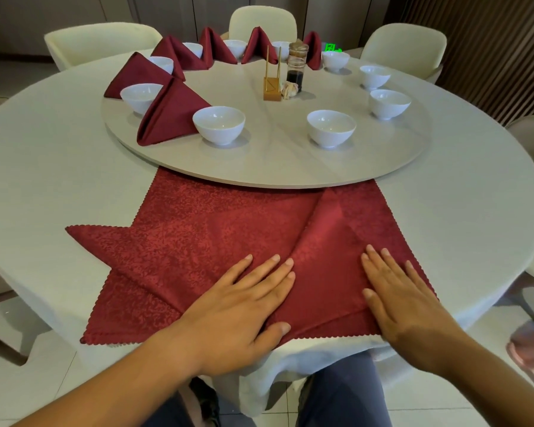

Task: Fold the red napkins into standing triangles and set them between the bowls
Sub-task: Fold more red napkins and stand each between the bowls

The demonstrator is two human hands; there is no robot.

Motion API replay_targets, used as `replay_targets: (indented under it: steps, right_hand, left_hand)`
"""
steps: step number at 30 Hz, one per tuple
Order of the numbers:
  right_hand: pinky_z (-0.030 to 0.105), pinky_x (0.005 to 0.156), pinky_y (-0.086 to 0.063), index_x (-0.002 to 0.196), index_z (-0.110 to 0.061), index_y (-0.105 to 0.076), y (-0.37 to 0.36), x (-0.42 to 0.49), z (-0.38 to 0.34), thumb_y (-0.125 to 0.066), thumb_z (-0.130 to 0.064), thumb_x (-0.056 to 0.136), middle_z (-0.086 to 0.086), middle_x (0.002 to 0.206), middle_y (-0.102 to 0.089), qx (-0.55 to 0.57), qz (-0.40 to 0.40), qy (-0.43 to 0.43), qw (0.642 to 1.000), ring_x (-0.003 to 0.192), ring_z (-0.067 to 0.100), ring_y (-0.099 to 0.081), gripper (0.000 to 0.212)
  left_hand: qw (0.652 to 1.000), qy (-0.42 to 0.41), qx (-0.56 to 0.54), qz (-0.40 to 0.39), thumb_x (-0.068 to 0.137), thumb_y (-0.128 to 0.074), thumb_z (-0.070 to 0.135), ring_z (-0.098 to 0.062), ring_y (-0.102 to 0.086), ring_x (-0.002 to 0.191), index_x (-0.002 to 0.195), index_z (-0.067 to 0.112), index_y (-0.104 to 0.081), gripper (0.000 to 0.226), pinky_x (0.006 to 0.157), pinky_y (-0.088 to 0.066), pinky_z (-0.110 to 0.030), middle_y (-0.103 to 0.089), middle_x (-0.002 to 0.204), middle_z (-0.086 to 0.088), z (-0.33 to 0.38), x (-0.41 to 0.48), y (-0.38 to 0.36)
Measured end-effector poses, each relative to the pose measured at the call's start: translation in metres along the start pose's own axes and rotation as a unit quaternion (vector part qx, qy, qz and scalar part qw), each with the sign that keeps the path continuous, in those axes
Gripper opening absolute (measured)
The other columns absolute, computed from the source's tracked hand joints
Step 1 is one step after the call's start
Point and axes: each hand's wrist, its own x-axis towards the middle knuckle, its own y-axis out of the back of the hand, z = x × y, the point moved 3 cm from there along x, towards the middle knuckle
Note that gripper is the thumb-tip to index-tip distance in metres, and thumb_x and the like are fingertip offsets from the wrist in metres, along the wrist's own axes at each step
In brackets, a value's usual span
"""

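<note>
While your left hand [238,306] and right hand [407,303] lie flat with fingers straight, gripping nothing, you press the spread red napkin [216,238] onto the white tablecloth [43,180]. A raised fold runs up between your hands. Just beyond your fingertips, the napkin's far edge slips under the round turntable [275,167]. Farther out, ahead and left of your left hand, folded napkin triangles [170,115] stand between white bowls [219,124]. A dark sauce bottle [296,66] stands farther back, near the turntable's centre.
</note>
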Motion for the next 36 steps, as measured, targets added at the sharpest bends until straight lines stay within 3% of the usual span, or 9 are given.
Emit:
replay_targets:
  steps: [2, 5, 8, 10, 13, 26, 31, 36]
  right_hand:
    - [0.031, 0.123, 0.012, 0.157, -0.033, 0.012, 0.009, 0.003, -0.003, 0.016, -0.055, 0.079, -0.017, 0.165, 0.017, -0.017, -0.005, -0.018, 1.000, 0.150, 0.003, 0.021, 0.081]
    - [0.038, 0.125, 0.007, 0.161, -0.023, -0.012, 0.031, 0.013, -0.030, -0.005, -0.041, 0.085, -0.006, 0.168, -0.004, -0.044, 0.050, -0.025, 0.997, 0.155, 0.014, 0.006, 0.078]
    - [0.038, 0.126, 0.004, 0.158, -0.019, -0.029, 0.037, 0.031, -0.068, -0.016, -0.037, 0.093, -0.003, 0.166, -0.019, 0.005, 0.106, 0.115, 0.988, 0.155, 0.016, -0.002, 0.068]
    - [0.028, 0.124, 0.006, 0.159, -0.019, -0.022, 0.028, 0.049, -0.080, -0.024, -0.032, 0.103, -0.004, 0.167, -0.012, 0.054, 0.056, 0.171, 0.982, 0.154, 0.011, 0.002, 0.058]
    - [0.024, 0.123, 0.007, 0.160, -0.015, -0.015, 0.020, 0.080, -0.073, -0.031, -0.024, 0.107, -0.002, 0.168, -0.005, 0.053, 0.016, 0.174, 0.983, 0.154, 0.010, 0.004, 0.056]
    - [0.022, 0.121, 0.003, 0.159, -0.010, -0.019, 0.040, 0.150, -0.027, -0.037, -0.017, 0.105, 0.004, 0.167, -0.010, 0.058, 0.036, 0.138, 0.988, 0.154, 0.013, -0.005, 0.057]
    - [0.029, 0.124, -0.006, 0.158, -0.009, -0.024, 0.045, 0.145, -0.018, -0.040, -0.021, 0.103, 0.008, 0.167, -0.015, -0.004, 0.067, 0.120, 0.991, 0.154, 0.019, -0.011, 0.058]
    - [0.024, 0.121, -0.009, 0.156, -0.010, -0.029, 0.048, 0.132, -0.014, -0.044, -0.029, 0.103, 0.007, 0.165, -0.020, -0.007, 0.107, 0.104, 0.989, 0.153, 0.018, -0.016, 0.059]
  left_hand:
    - [1.000, 0.000, 0.004, 0.002, 0.104, -0.016, 0.058, -0.003, 0.028, 0.150, 0.163, 0.023, 0.002, 0.071, 0.123, 0.014, -0.039, 0.019, 0.168, 0.007, -0.001, 0.000, -0.001]
    - [1.000, -0.005, 0.007, 0.010, 0.104, -0.017, 0.058, -0.006, 0.024, 0.152, 0.163, 0.021, -0.001, 0.071, 0.123, 0.012, -0.040, 0.015, 0.169, 0.005, -0.002, 0.000, -0.002]
    - [1.000, -0.003, 0.008, 0.006, 0.104, -0.016, 0.057, -0.007, 0.026, 0.152, 0.163, 0.020, 0.000, 0.072, 0.123, 0.012, -0.040, 0.016, 0.169, 0.004, -0.001, 0.000, -0.003]
    - [1.000, -0.004, 0.012, 0.006, 0.105, -0.016, 0.057, -0.007, 0.026, 0.151, 0.163, 0.020, 0.002, 0.072, 0.124, 0.011, -0.041, 0.016, 0.169, 0.004, -0.001, 0.000, -0.003]
    - [1.000, -0.002, 0.008, 0.010, 0.104, -0.017, 0.057, -0.007, 0.025, 0.152, 0.163, 0.020, 0.001, 0.072, 0.124, 0.012, -0.040, 0.014, 0.169, 0.004, -0.002, 0.000, -0.002]
    - [1.000, -0.001, 0.007, 0.009, 0.105, -0.018, 0.057, -0.007, 0.026, 0.152, 0.163, 0.020, 0.000, 0.071, 0.123, 0.013, -0.041, 0.016, 0.169, 0.005, 0.000, 0.000, -0.001]
    - [1.000, -0.002, 0.006, 0.013, 0.105, -0.017, 0.057, -0.007, 0.025, 0.152, 0.163, 0.019, -0.001, 0.071, 0.123, 0.012, -0.041, 0.015, 0.169, 0.004, -0.001, -0.001, -0.001]
    - [1.000, -0.002, 0.005, 0.019, 0.105, -0.018, 0.057, -0.008, 0.023, 0.153, 0.163, 0.019, -0.003, 0.072, 0.123, 0.011, -0.041, 0.013, 0.170, 0.004, -0.002, -0.001, -0.003]
